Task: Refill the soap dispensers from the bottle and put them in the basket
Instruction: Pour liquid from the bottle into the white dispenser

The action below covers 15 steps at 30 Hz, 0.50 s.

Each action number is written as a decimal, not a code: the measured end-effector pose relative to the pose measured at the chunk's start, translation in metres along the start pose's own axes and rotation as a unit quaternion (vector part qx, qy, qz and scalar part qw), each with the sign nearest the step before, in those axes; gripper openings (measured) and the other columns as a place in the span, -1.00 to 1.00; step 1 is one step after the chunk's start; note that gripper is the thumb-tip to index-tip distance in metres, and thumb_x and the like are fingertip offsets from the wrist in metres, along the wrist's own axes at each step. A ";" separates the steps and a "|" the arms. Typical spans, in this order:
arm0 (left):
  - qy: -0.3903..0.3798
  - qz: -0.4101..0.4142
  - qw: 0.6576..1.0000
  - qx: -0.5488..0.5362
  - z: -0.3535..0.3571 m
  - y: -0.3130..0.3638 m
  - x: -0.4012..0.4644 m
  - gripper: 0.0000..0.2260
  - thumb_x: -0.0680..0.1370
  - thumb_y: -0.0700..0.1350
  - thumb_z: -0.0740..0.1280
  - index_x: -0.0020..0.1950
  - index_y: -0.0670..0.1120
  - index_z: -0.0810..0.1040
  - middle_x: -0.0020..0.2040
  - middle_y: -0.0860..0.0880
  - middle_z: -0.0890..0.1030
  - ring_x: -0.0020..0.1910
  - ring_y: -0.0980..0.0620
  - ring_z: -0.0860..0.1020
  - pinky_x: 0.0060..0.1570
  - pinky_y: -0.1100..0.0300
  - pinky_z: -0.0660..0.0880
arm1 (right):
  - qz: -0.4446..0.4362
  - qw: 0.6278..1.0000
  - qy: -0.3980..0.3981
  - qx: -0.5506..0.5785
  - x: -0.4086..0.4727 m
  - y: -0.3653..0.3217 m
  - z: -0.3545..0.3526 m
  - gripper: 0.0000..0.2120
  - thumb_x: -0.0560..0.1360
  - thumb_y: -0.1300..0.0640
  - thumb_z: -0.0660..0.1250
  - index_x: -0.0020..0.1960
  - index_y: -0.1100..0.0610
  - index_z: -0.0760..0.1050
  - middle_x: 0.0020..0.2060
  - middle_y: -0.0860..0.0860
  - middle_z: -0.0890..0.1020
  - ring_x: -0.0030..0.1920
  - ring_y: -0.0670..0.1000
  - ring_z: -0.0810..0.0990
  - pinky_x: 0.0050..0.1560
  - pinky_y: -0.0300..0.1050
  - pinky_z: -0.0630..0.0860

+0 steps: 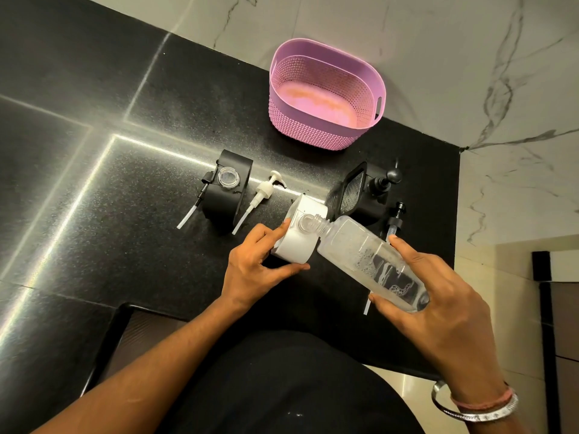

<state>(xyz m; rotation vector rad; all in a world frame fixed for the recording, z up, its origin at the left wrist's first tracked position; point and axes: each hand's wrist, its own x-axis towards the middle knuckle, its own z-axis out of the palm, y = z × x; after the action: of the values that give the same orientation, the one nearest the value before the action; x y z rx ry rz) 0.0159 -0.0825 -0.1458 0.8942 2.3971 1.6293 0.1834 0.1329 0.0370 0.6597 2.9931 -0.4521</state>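
1. The right hand grips the clear bottle, tilted so its mouth meets the white dispenser's open neck.
2. The left hand holds the white dispenser near the counter's front edge.
3. A black dispenser stands open to the left, a white pump beside it.
4. The pink basket sits at the wall, well apart, with bare counter between.
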 end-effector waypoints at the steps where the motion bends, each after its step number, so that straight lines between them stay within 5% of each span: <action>1: 0.000 0.000 1.000 0.000 0.000 0.000 0.000 -0.26 0.45 0.23 0.59 0.51 -0.13 0.55 0.01 0.00 0.53 -0.10 0.05 0.55 -0.18 0.22 0.59 | 0.000 1.000 0.000 0.000 0.000 0.000 0.000 -0.12 0.37 -0.29 0.46 0.61 -0.05 0.33 0.19 -0.02 0.63 0.05 -0.06 0.63 -0.24 -0.32 0.61; 15: -0.002 0.002 1.000 -0.010 0.001 -0.002 0.000 -0.25 0.46 0.23 0.58 0.53 -0.13 0.53 0.00 -0.02 0.53 -0.10 0.01 0.55 -0.19 0.12 0.60 | -0.003 1.000 0.003 -0.002 0.001 -0.001 -0.002 -0.13 0.37 -0.31 0.43 0.61 -0.06 0.32 0.20 -0.02 0.62 0.07 -0.05 0.62 -0.21 -0.33 0.59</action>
<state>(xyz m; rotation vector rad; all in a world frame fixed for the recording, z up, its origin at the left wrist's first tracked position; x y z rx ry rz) 0.0150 -0.0822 -0.1476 0.8986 2.3732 1.6489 0.1825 0.1329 0.0387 0.6537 3.0014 -0.4460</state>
